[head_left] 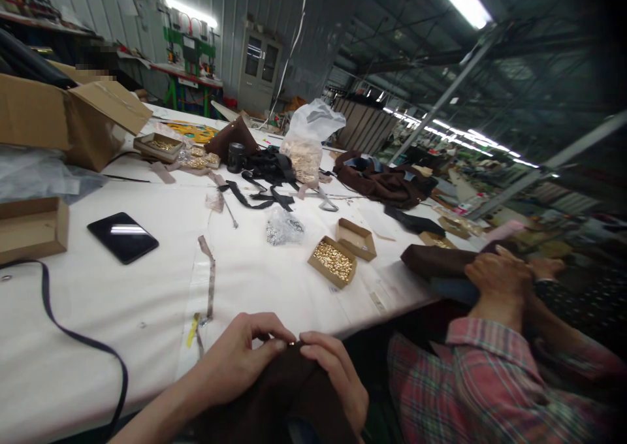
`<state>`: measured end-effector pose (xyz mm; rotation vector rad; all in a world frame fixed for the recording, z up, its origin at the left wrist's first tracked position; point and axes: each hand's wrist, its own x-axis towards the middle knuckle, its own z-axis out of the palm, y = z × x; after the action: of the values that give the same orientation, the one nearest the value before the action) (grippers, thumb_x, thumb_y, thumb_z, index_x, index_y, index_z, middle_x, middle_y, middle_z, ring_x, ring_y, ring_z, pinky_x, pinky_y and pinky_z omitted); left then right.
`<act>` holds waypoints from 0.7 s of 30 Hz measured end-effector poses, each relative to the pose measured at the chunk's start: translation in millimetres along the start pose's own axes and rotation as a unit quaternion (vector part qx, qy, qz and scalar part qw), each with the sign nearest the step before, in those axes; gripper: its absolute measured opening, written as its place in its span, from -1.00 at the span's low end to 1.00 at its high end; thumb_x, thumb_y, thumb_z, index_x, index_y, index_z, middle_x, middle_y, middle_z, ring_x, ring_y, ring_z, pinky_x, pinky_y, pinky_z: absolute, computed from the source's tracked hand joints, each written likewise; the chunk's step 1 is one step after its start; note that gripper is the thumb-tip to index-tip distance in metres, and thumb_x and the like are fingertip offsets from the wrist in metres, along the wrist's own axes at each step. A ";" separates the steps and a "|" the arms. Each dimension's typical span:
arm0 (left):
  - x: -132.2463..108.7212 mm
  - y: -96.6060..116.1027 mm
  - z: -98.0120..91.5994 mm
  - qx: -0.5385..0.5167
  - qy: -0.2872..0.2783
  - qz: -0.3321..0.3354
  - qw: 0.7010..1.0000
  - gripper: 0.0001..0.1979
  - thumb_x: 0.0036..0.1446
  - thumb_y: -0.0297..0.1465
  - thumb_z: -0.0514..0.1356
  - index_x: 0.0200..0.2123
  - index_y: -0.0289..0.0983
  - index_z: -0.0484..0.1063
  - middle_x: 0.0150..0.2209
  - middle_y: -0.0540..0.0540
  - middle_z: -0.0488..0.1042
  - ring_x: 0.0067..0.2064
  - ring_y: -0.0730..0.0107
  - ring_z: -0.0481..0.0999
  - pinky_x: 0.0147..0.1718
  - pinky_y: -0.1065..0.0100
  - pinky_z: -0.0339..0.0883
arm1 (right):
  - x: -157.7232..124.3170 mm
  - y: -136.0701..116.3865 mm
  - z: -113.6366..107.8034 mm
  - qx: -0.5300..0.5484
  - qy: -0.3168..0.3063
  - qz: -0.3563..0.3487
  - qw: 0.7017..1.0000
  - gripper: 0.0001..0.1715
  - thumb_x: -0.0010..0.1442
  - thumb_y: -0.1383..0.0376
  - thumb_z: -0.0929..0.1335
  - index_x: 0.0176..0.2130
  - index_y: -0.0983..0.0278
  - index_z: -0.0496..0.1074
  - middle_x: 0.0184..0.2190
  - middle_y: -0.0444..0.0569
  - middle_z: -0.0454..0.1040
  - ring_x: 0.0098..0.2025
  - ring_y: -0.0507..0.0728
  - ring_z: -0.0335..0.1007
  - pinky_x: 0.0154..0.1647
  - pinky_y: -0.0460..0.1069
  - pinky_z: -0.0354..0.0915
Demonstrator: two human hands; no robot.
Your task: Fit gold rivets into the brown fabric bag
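Observation:
At the table's near edge, a dark brown fabric piece [279,392] is bunched between my two hands. My left hand [247,349] is closed, its thumb and fingertips pinching the top edge of the fabric. Opposite it, my right hand [336,369] grips the same edge, fingers wrapped over the cloth. A tiny shiny gold-coloured bit [292,343] shows between the fingertips; its kind is too small to make out. Beyond my hands stands a small cardboard box [313,269] of gold-coloured metal pieces [334,261], with another shallow box [356,238] against it.
A co-worker in a plaid sleeve [490,352] handles brown fabric [435,261] close on my right. The white table [161,294] also bears a black tablet [123,236], a dark strap [73,333], a plastic bag of small parts [285,227], black straps [255,199] and a large carton [98,121].

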<state>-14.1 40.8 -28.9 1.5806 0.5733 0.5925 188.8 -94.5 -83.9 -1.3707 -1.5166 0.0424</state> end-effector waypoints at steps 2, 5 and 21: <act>-4.4 0.1 -2.4 -0.026 -0.012 0.010 1.000 -0.81 0.41 -0.34 0.30 -0.05 -0.15 0.76 -0.10 -0.02 0.70 0.00 0.22 0.66 0.08 0.27 0.41 | -0.2 -0.9 -0.3 -0.001 0.001 0.003 1.000 -0.73 0.65 0.18 0.31 0.12 0.10 0.61 0.17 0.02 0.62 0.21 0.21 0.61 0.25 0.04 0.53; -9.0 0.3 -4.7 -0.068 -0.028 0.022 0.997 -0.79 0.44 -0.31 0.28 -0.01 -0.16 0.74 -0.05 -0.06 0.66 0.04 0.19 0.61 0.10 0.25 0.36 | 0.2 -1.6 0.7 -0.003 0.003 0.004 1.000 -0.72 0.67 0.19 0.29 0.12 0.10 0.60 0.21 0.01 0.61 0.27 0.21 0.58 0.33 0.06 0.49; -7.7 -5.2 10.4 -0.009 0.001 0.010 1.000 -0.68 0.41 -0.07 0.27 -0.12 -0.14 0.71 -0.07 -0.13 0.66 0.05 0.05 0.65 0.12 0.19 0.48 | 5.0 33.7 -7.1 0.015 -0.032 -0.027 0.999 -0.75 0.61 0.25 0.36 0.12 0.08 0.64 0.06 -0.06 0.69 0.03 0.11 0.71 0.06 -0.09 0.57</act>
<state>-13.0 28.4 -35.2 1.5701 0.5529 0.6118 218.4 -83.2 -98.3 -1.3143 -1.5994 0.0755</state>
